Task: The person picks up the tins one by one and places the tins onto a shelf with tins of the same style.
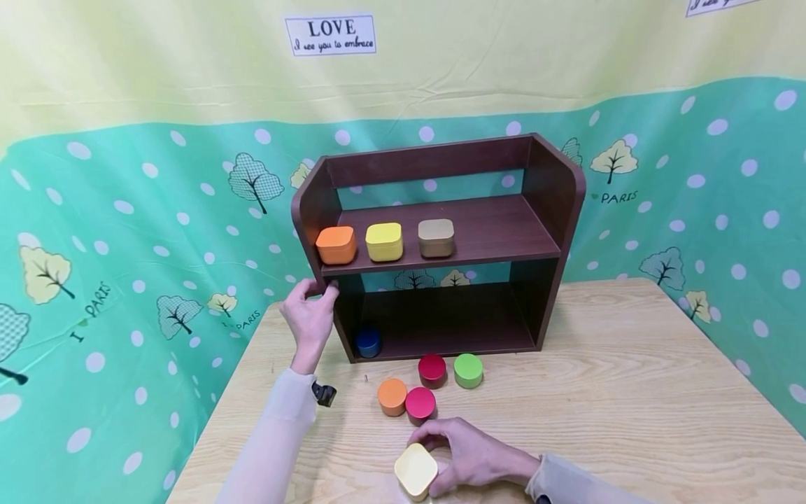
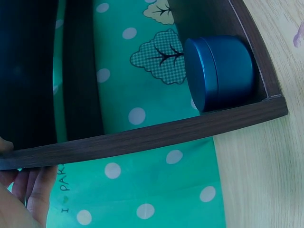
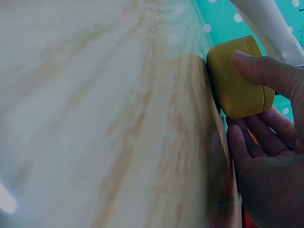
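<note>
My left hand (image 1: 310,318) grips the front edge of the left side panel of a dark brown two-tier shelf (image 1: 491,227). In the left wrist view, its thumb and fingers (image 2: 42,192) lie on opposite sides of the panel. On the lower tier, in the left corner, stands a round blue tin (image 2: 228,73). Near the table's front, my right hand (image 1: 475,451) holds a pale yellow rounded-square tin (image 1: 416,470) between thumb and fingers. The right wrist view shows this tin low against the tabletop, the thumb across its side.
Orange (image 1: 336,245), yellow (image 1: 384,242) and grey-brown (image 1: 436,238) square tins line the upper tier's left part. Between shelf and right hand, round tins stand on the wooden table (image 1: 604,392): dark red (image 1: 432,370), green (image 1: 469,369), orange (image 1: 392,397) and pinkish red (image 1: 420,404). A patterned curtain hangs behind.
</note>
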Motion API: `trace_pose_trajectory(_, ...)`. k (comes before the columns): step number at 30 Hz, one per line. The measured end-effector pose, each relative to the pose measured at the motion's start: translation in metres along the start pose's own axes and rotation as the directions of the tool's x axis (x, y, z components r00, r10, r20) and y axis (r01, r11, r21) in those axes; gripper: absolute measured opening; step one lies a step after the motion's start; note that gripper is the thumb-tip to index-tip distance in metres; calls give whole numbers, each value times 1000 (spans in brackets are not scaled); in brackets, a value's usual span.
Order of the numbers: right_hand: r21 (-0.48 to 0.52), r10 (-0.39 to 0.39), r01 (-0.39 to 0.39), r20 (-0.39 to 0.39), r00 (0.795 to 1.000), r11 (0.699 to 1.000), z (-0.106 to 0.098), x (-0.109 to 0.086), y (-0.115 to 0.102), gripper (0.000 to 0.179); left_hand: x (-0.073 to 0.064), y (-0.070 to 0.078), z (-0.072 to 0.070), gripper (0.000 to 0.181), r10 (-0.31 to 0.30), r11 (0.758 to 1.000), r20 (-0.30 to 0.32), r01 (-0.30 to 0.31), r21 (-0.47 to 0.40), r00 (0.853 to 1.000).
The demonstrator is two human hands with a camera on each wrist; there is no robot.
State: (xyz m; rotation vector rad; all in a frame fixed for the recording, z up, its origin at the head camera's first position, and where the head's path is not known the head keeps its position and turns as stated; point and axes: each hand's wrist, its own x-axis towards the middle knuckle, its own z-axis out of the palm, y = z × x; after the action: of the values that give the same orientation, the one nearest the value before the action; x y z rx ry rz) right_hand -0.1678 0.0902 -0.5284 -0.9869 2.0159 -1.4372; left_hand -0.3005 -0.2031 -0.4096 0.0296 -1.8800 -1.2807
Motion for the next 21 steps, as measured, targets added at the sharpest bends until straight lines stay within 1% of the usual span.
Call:
trace_pose_trajectory(4, -25, -2, 2, 3, 1000, 1000, -1, -1, 0, 60, 0, 0, 0, 15, -6, 1000, 4, 6, -6, 1000)
trace_pose_trajectory(9, -31, -3, 3, 9, 1000, 1000, -1, -3, -1, 59, -1, -1, 0, 16, -16, 1000, 12, 16, -9, 1000)
trace_pose_trajectory(16, -31, -16, 16, 17, 1000, 999, -2, -5, -5, 57, -1, -1, 0, 15, -10, 1000, 8, 10, -4, 1000)
trace_pose_trajectory(21, -36, -9, 10, 19, 1000, 999, -5, -7, -11, 57, -1, -1, 0, 15, -4, 1000, 4, 4, 2, 1000)
